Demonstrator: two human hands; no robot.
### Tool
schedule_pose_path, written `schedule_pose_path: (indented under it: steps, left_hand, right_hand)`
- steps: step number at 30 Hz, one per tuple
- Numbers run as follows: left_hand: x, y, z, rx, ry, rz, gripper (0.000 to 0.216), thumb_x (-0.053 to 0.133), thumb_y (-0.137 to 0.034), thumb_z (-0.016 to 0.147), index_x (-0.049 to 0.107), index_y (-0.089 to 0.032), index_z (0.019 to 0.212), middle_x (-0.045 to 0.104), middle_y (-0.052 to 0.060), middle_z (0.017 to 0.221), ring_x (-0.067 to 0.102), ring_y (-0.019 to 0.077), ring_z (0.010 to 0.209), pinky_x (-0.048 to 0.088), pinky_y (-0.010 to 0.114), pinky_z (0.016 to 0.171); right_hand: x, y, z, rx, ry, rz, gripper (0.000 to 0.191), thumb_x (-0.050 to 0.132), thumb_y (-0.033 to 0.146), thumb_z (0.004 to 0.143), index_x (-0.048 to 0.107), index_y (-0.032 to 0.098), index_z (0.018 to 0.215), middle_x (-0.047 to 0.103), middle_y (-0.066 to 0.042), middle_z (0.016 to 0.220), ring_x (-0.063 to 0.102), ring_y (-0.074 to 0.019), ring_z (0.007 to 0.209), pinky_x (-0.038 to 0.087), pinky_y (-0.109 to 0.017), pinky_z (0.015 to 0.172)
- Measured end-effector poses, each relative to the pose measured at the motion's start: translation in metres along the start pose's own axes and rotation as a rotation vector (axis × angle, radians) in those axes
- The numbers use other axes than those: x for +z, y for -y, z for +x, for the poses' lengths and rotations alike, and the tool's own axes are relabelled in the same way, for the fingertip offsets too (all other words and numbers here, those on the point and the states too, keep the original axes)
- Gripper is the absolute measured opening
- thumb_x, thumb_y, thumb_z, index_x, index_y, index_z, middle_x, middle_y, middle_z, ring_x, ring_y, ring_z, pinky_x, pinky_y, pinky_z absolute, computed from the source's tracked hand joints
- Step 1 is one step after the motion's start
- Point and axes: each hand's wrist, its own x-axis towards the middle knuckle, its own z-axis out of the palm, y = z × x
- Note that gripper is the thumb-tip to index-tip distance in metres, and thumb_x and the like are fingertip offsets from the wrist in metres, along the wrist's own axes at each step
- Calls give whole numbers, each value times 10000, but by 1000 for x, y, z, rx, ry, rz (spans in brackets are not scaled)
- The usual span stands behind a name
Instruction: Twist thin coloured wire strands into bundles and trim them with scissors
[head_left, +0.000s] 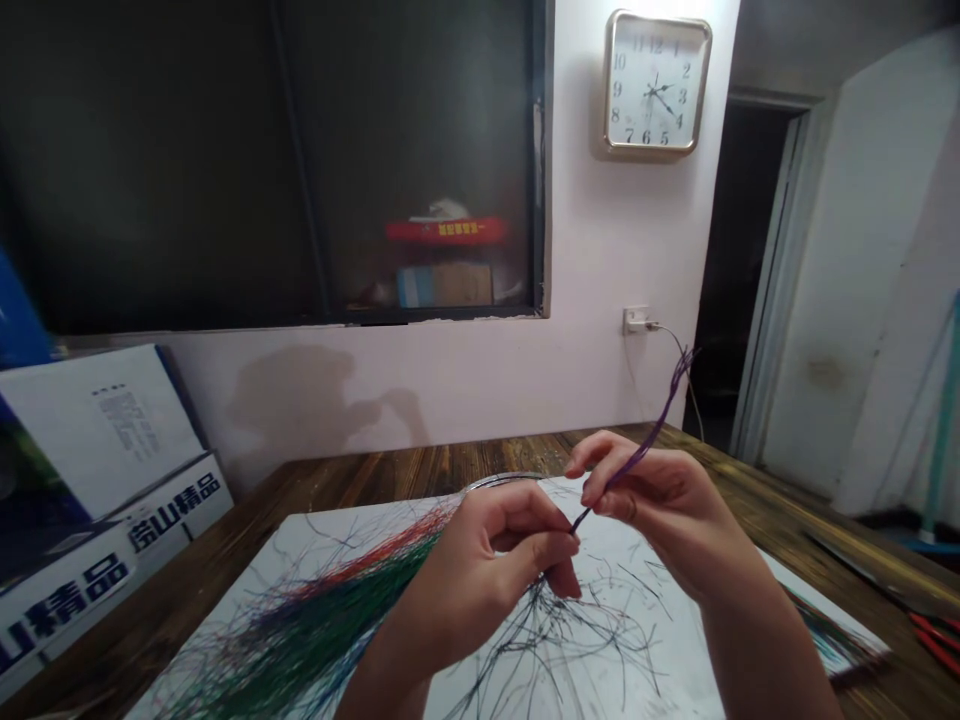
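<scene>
Centre frame: left hand (pixel 487 565) pinches the purple strands (pixel 668 395) at their lower end, right hand (pixel 671 500) grips them higher up. Keep tension even and stay clear of the loose strands (pixel 315 630) on the white sheet (pixel 337 530).

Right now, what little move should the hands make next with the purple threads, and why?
Probably slide the right hand up the thin purple thread bundle to gather its loose tips: the left hand pinches the lower end, and the tips fan apart above.

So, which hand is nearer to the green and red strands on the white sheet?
Left. The left hand is just beside the green and red strands; the right hand is farther off, pinching the purple strands.
</scene>
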Motion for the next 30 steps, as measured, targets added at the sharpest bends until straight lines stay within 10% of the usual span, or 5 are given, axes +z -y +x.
schedule_pose_path:
  steps: [30]
  left_hand:
    - [0, -7, -4, -11, -44, 81, 125, 590, -175, 807, 579, -157, 684, 623, -11, 576, 554, 100, 582, 404, 232, 601]
  right_hand:
    - [0, -3, 1, 4, 11, 24, 33, 722, 233, 772, 740, 207, 780, 584, -20, 786, 538, -118, 771, 431, -226, 677]
